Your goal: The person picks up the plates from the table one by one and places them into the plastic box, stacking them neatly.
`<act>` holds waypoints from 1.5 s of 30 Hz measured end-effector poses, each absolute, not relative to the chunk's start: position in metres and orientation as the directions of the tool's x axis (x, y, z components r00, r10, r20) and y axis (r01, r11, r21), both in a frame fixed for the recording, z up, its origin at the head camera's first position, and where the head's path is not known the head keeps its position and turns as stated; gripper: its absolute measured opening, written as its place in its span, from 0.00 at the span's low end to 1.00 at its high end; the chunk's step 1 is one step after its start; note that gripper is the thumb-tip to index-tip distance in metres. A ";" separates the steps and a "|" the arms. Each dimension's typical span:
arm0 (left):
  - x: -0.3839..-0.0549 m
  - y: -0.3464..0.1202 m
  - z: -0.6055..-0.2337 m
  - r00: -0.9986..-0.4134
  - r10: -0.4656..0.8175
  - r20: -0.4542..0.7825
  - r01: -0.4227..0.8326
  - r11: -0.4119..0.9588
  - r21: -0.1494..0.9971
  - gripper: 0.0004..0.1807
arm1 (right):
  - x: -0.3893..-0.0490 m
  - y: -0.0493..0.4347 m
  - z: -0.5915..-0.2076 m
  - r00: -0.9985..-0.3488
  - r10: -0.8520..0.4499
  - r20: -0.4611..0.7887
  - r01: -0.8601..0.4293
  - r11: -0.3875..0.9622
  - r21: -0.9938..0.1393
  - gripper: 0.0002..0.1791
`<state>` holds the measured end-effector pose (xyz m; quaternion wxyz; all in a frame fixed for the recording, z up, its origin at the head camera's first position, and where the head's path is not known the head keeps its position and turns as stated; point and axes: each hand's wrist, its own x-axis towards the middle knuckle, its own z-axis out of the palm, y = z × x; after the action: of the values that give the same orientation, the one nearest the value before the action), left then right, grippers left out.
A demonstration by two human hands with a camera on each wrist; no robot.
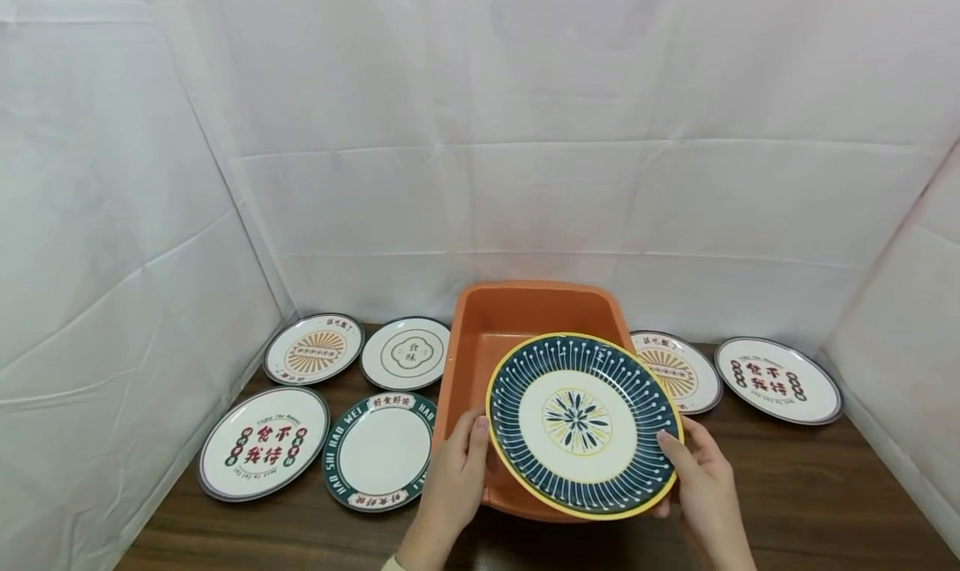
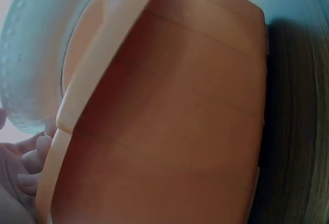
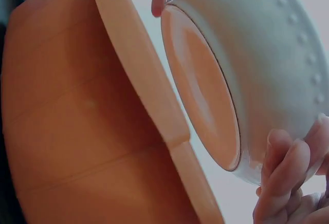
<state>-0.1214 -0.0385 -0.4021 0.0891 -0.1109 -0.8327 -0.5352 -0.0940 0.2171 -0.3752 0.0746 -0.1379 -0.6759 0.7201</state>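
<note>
From far off, I see the left hand (image 1: 454, 469) and right hand (image 1: 707, 481) pinch a shiny round plate (image 1: 577, 425) with a bumpy back, tilted over the smooth orange tub (image 1: 536, 307) on the streaky table (image 1: 810, 500).

Lower right of centre in the head view, a round glossy dinner plate (image 1: 583, 426) shows a yellow rim, a navy band of white dot-tipped rays and a navy-and-yellow flower on white. The rectangular plastic tub (image 1: 543, 311) at centre is plain orange. Lower left, a round green-banded plate (image 1: 384, 448) carries white lettering. The wood-grain desk (image 1: 810, 504) is dark brown.
</note>
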 end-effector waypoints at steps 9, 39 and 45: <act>-0.126 -0.043 -0.400 -0.960 0.124 0.250 0.278 0.350 0.894 0.21 | -0.094 0.212 -0.377 -0.952 0.288 -0.103 0.092 -0.053 -0.994 0.19; -0.170 -0.053 -0.341 -0.967 0.193 0.168 0.201 0.164 0.966 0.21 | -0.136 0.221 -0.310 -0.984 0.143 0.104 -0.002 0.577 -0.816 0.25; -0.191 -0.053 -0.335 -0.977 0.166 0.131 0.170 0.251 0.953 0.21 | -0.160 0.221 -0.301 -0.992 0.077 0.097 -0.031 0.599 -0.800 0.30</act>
<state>-0.1906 -0.0535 -0.3351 0.0016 -0.1065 -0.7908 -0.6027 -0.1595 0.2213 -0.3015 0.0607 -0.0129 -0.8921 0.4476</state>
